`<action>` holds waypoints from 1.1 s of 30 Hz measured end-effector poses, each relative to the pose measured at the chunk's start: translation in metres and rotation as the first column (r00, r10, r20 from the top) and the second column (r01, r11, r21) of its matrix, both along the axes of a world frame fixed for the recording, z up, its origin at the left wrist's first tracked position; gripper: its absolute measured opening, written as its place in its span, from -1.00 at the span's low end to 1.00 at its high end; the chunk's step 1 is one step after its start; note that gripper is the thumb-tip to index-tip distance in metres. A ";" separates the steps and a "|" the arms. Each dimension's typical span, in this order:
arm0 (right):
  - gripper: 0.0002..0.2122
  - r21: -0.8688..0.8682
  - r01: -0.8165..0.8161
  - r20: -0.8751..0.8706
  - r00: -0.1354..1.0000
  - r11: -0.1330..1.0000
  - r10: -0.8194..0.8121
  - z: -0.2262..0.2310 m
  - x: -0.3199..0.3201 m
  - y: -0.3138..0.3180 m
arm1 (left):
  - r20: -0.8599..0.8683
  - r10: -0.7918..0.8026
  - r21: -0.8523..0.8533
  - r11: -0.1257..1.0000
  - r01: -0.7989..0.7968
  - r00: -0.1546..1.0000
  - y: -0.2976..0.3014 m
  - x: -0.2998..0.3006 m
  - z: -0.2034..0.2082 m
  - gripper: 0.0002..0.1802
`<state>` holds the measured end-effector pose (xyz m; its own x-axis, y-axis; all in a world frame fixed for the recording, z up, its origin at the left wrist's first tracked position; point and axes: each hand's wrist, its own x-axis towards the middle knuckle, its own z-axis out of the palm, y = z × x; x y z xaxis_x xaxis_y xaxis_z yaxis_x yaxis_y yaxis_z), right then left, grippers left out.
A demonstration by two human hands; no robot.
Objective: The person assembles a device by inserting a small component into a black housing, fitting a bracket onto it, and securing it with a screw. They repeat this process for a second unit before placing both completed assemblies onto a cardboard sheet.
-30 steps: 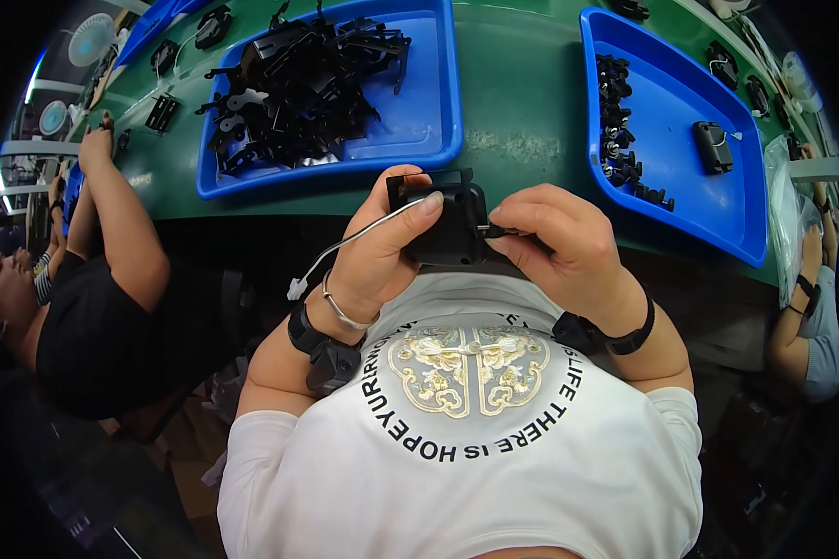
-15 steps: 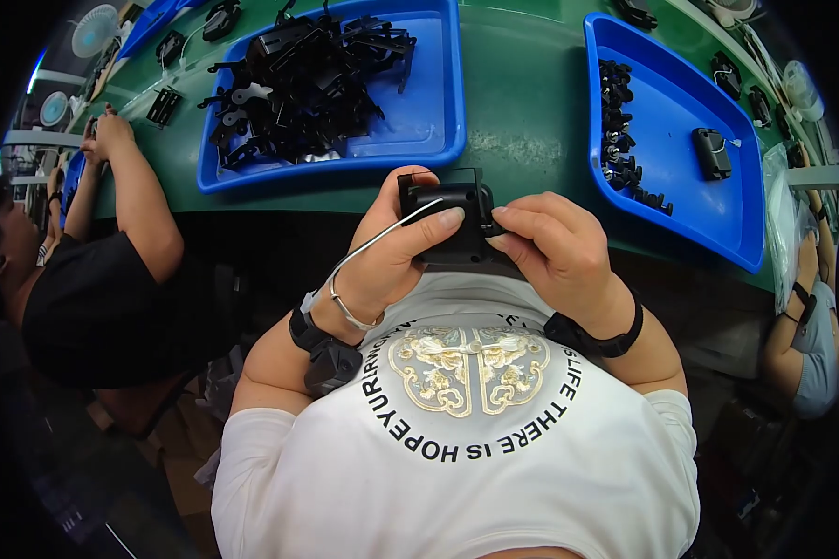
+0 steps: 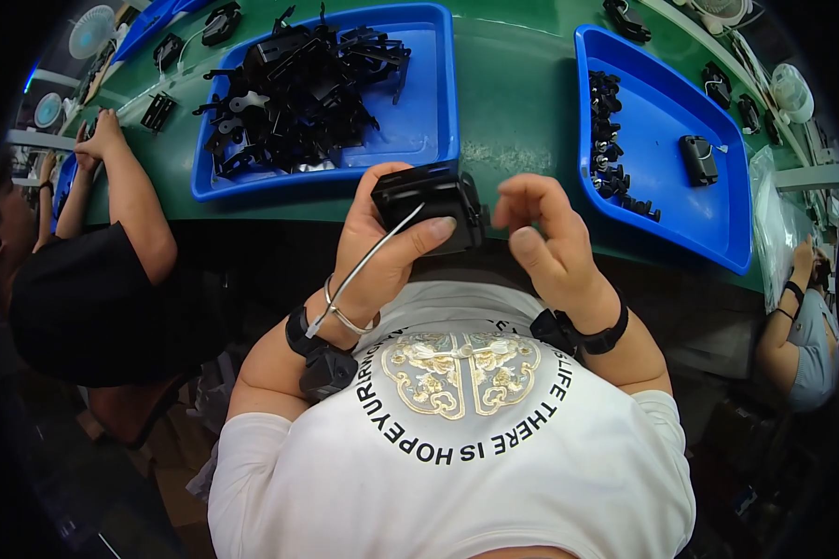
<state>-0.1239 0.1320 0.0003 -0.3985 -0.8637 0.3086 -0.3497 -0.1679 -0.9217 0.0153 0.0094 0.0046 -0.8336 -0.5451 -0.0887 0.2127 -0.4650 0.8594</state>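
Observation:
My left hand (image 3: 379, 244) grips a boxy black device (image 3: 431, 207) with a bracket around it, held up in front of my chest at the table's near edge. A thin pale cable (image 3: 375, 252) runs from the device down across my left wrist. My left thumb lies over the device's face. Just right of the device, my right hand (image 3: 552, 240) is apart from it, thumb and fingers spread with nothing seen between them. A small black knob-like part (image 3: 481, 216) sticks out at the device's right side.
A blue tray (image 3: 449, 102) heaped with black brackets (image 3: 298, 88) stands left on the green table (image 3: 513, 84). Another blue tray (image 3: 662, 233) on the right holds a row of black knobs (image 3: 605, 121) and one black device (image 3: 697, 160). Co-workers sit at both sides.
My right hand has let go of the device's right side and opened. The left hand has tilted the device and moved slightly left with it.

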 end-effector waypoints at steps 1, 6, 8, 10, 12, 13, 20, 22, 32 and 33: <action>-0.78 -0.090 0.057 -0.033 0.998 0.994 -0.060 0.003 0.005 -0.003 | 0.011 0.015 0.005 1.000 -0.015 1.000 -0.001 -0.001 0.001 -0.48; -0.80 -0.063 0.072 -0.333 0.939 0.995 -0.089 -0.003 0.000 -0.003 | -0.023 0.010 -0.030 0.999 -0.011 1.000 0.001 0.001 -0.006 -0.49; -0.82 0.033 0.055 -0.305 0.951 0.998 -0.042 -0.003 -0.004 0.000 | 0.015 0.010 -0.089 0.996 -0.008 1.000 0.001 0.003 -0.008 -0.50; -0.85 0.222 0.011 -0.234 0.971 0.975 0.042 -0.002 -0.006 0.002 | 0.033 0.014 -0.119 0.993 -0.009 0.999 0.001 0.004 -0.008 -0.50; -0.84 0.110 0.037 -0.216 0.976 0.993 -0.013 -0.003 0.002 -0.001 | 0.025 0.042 -0.096 0.995 -0.039 0.999 -0.001 0.004 -0.006 -0.50; -0.83 -0.002 0.069 -0.190 0.979 0.998 -0.068 -0.004 0.008 -0.003 | 0.021 0.055 -0.084 0.995 -0.053 0.998 -0.002 0.005 -0.005 -0.50; -0.82 0.083 0.073 -0.395 0.918 0.994 -0.034 -0.002 0.000 -0.003 | 0.033 0.030 -0.143 0.989 -0.025 0.999 -0.004 0.004 -0.006 -0.50; -0.81 -0.032 0.122 -0.328 0.936 0.992 -0.126 -0.001 0.005 -0.005 | 0.037 0.038 -0.139 0.990 -0.032 0.999 -0.003 0.004 -0.006 -0.49; -0.81 -0.012 0.061 -0.188 0.980 0.998 -0.062 -0.008 -0.002 -0.007 | 0.015 -0.011 -0.179 0.984 0.013 1.000 -0.002 0.004 -0.011 -0.47; -0.80 0.093 0.026 -0.276 0.961 0.995 0.001 -0.006 -0.006 -0.006 | 0.011 -0.024 -0.194 0.981 0.026 1.000 -0.001 0.004 -0.012 -0.46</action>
<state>-0.1301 0.1255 -0.0059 -0.3207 -0.8897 0.3250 -0.5940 -0.0784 -0.8006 0.0191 0.0080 -0.0071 -0.8469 -0.5317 0.0101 0.1958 -0.2940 0.9355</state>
